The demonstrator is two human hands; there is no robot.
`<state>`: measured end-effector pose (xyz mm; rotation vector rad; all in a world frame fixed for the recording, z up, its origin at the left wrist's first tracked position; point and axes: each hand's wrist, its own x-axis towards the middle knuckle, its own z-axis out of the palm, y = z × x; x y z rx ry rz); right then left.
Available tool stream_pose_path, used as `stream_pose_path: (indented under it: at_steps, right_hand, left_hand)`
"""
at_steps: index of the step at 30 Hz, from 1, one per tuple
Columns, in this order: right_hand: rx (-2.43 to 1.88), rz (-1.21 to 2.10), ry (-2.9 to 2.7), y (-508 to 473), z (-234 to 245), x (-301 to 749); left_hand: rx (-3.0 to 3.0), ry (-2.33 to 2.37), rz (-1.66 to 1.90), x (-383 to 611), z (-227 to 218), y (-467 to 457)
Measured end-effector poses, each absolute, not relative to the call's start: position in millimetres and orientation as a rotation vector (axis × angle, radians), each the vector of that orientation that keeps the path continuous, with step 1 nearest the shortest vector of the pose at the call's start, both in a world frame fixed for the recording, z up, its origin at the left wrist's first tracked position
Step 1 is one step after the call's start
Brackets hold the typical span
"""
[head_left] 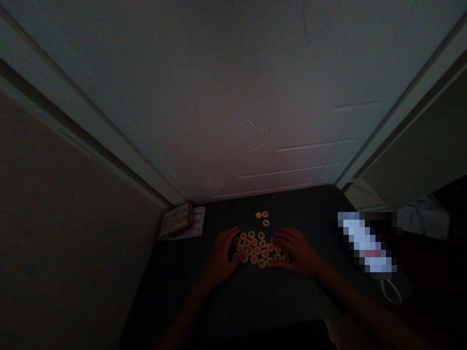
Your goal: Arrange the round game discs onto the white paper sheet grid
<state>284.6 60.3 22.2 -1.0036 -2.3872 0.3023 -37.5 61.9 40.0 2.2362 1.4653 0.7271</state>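
Several round Chinese chess pieces (257, 250) lie in a loose cluster on the dark tabletop (237, 306), with red or dark characters on their faces. My left hand (222, 255) curves along the cluster's left side, thumb and fingers apart. On the opposite side, my right hand (298, 252) rests with its fingers spread around the outer pieces, partly covering some of them. Neither hand is closed on a piece. Beyond the cluster sit three separate pieces: a blank-looking one (259, 215), and two with dark characters, one farther back (265, 214) and one nearer (266, 223).
A wooden box (175, 222) leans on a pale flat case (199, 221) at the table's back left. A pixelated bright object (368, 245) with a white cord loop (391, 291) is on the right. Behind the table rises a pale panel with an embossed heart (254, 134).
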Motion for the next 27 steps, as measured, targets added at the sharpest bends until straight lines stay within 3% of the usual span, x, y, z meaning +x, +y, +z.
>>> stream_pose_path:
  at_steps: [12, 27]
  right_hand:
    - [-1.003, 0.278, -2.365, 59.8, 22.5, 284.5]
    - [-1.03, 0.283, -2.341, 58.5, 25.2, 283.5]
  left_hand:
    - [2.197, 1.731, 0.781, -32.1, 29.1, 59.7]
    - [2.296, 1.369, 0.549, -59.8, 54.9, 53.6]
